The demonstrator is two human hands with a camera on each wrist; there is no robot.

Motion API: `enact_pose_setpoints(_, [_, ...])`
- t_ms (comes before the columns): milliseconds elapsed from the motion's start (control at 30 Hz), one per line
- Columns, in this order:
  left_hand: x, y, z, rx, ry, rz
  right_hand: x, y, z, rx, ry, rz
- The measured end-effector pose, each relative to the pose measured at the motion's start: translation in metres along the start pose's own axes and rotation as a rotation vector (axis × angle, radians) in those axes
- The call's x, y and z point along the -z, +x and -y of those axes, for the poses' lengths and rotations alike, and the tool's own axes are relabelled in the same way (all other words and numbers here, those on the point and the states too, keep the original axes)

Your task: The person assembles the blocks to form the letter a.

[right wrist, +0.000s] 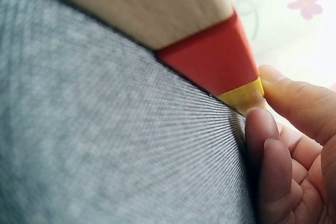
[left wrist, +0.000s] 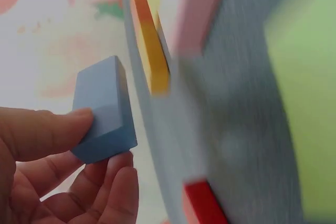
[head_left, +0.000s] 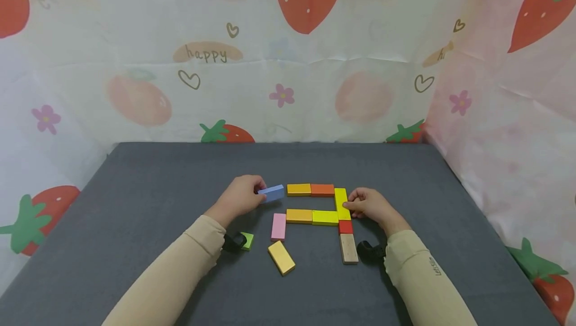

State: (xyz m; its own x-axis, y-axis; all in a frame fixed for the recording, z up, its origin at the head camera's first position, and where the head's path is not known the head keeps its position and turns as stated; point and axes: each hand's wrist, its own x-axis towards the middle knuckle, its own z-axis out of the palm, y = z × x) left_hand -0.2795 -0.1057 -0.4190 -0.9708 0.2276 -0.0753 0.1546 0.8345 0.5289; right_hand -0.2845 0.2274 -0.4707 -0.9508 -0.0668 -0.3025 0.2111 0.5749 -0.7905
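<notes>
My left hand [head_left: 240,193] pinches a blue block [head_left: 272,193] between thumb and fingers, tilted and held just left of the row's end. In the left wrist view the thumb lies on the blue block's [left wrist: 102,106] broad face. At the right, my right hand [head_left: 371,206] holds the outer edge of an upright-running yellow block [head_left: 341,202] with thumb and forefinger. That block joins two rows: above, an amber block [head_left: 299,190] and an orange block [head_left: 322,190]; below, a light-orange block [head_left: 299,216] and a second yellow block [head_left: 325,218].
Below the held yellow block run a red block [head_left: 345,227] and a bare wood block [head_left: 348,249]. A pink block [head_left: 278,227] touches the lower row's left end. A loose pale-yellow block [head_left: 281,258] and a green block [head_left: 247,241] lie on the grey cloth [head_left: 148,206].
</notes>
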Motion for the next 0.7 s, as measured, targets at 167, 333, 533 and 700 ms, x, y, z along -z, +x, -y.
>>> enact_pose_setpoints(167, [-0.011,-0.011,-0.022,-0.05,-0.015,0.091,-0.001,0.001,0.0,-0.004,-0.008,-0.006])
enact_pose_setpoints(333, [-0.018,-0.022,-0.037,-0.101,-0.034,0.186,-0.001,0.001,-0.001,-0.008,-0.014,-0.013])
enact_pose_setpoints(533, [-0.027,-0.034,-0.048,-0.159,-0.052,0.313,-0.002,0.001,0.0,-0.019,-0.017,-0.023])
enact_pose_setpoints(700, [-0.035,-0.039,-0.055,-0.235,0.003,0.355,-0.001,0.002,-0.001,-0.02,-0.016,-0.021])
